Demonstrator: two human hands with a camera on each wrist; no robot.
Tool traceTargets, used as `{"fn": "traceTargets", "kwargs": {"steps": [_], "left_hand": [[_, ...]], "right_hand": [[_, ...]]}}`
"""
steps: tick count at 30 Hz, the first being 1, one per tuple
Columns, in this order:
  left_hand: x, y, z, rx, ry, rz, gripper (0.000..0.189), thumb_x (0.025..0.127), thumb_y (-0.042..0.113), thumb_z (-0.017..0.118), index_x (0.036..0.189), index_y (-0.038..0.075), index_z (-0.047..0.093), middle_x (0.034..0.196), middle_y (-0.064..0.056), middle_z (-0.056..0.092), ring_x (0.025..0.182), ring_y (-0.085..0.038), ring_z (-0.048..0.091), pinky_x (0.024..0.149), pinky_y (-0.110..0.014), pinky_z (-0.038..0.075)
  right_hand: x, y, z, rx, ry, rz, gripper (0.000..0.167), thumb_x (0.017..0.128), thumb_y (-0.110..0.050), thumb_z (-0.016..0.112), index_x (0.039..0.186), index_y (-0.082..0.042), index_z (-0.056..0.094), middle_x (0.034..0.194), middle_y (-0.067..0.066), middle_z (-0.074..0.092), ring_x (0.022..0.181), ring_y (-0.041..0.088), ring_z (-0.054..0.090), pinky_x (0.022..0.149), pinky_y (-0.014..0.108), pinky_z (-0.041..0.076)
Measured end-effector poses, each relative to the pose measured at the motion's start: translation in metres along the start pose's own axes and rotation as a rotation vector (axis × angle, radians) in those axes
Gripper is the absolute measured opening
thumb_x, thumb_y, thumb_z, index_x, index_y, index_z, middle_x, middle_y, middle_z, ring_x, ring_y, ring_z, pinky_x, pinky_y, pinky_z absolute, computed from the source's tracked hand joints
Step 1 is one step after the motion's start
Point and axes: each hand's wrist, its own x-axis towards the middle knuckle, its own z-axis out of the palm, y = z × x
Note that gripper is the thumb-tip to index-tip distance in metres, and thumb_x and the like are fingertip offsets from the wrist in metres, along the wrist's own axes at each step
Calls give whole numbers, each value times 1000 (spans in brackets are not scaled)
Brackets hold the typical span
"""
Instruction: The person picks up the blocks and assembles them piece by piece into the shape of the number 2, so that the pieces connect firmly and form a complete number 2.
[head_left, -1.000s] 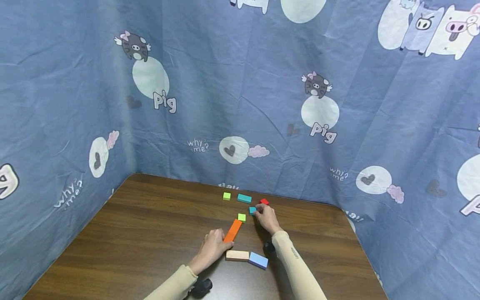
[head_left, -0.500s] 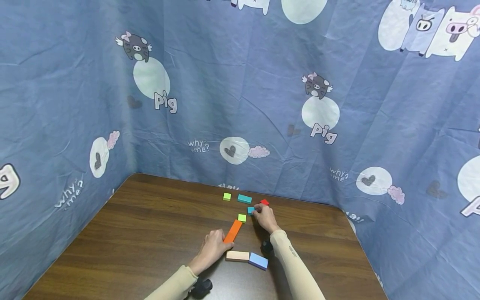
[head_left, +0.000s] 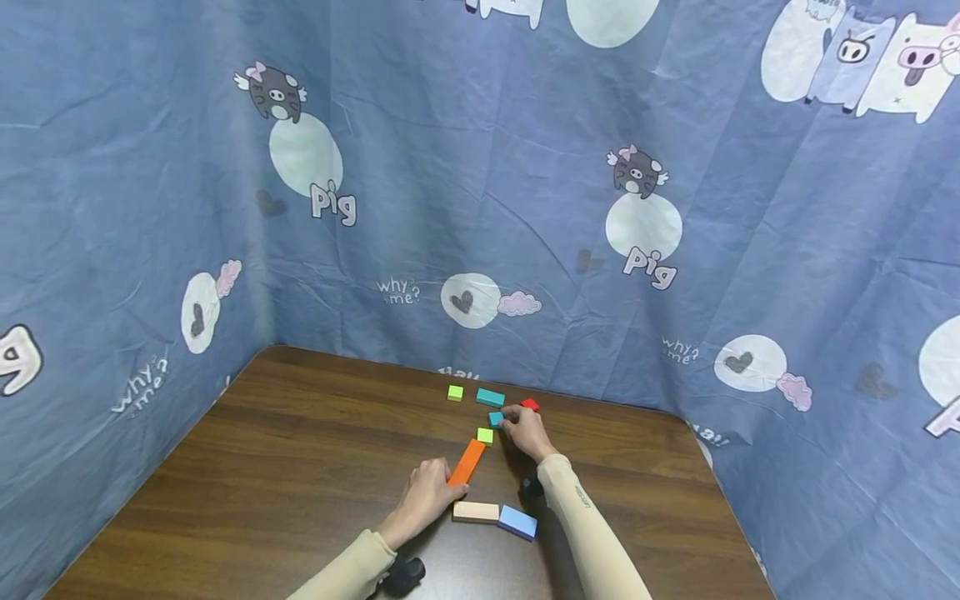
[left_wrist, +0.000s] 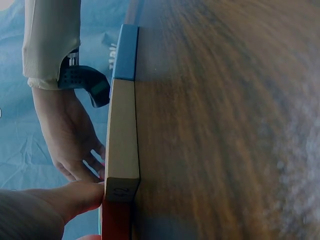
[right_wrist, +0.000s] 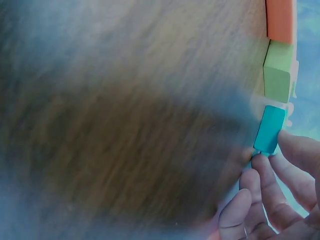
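Observation:
In the head view my right hand (head_left: 527, 432) pinches a small teal block (head_left: 496, 420) between thumb and fingertips. The right wrist view shows that teal block (right_wrist: 270, 129) at the thumb tip, just apart from a light green block (right_wrist: 278, 75). This green block (head_left: 485, 437) lies at the far end of a long orange block (head_left: 468, 461). My left hand (head_left: 429, 493) holds the orange block's near end, thumb at the near side and fingers at its left. Close by the left thumb lies a beige block (head_left: 476, 512), touching a blue block (head_left: 517, 522).
Toward the back of the brown wooden table (head_left: 315, 450) lie another light green block (head_left: 455, 392), a longer teal block (head_left: 491, 397) and a red block (head_left: 530, 405), partly behind the right hand. A blue patterned curtain (head_left: 420, 208) hangs behind and at both sides.
My right hand has moved a little left with the small teal block, bringing it closer to the light green block by the orange one. The left hand stays in place.

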Motion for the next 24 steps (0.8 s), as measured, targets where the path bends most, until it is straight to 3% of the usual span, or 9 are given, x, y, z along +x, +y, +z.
{"fn": "traceTargets", "kwargs": {"steps": [13,24], "left_hand": [[0,0,1,17,27,16,33,68,26,84,70,6,58,62,1,53,54,-13,47,47,-27,35],[0,0,1,17,22,14,33,68,26,84,70,6,58,61,1,53,54,-12,46,47,-27,35]], "right_hand": [[7,-1,1,6,-77,-46,27,92,-7,61,118,1,64,110,15,69,87,19,63,73,34,51],[8,-3,3,17,-97,-65,28,93,-8,60,119,0,64,112,15,69,95,23,64,79,38,52]]}}
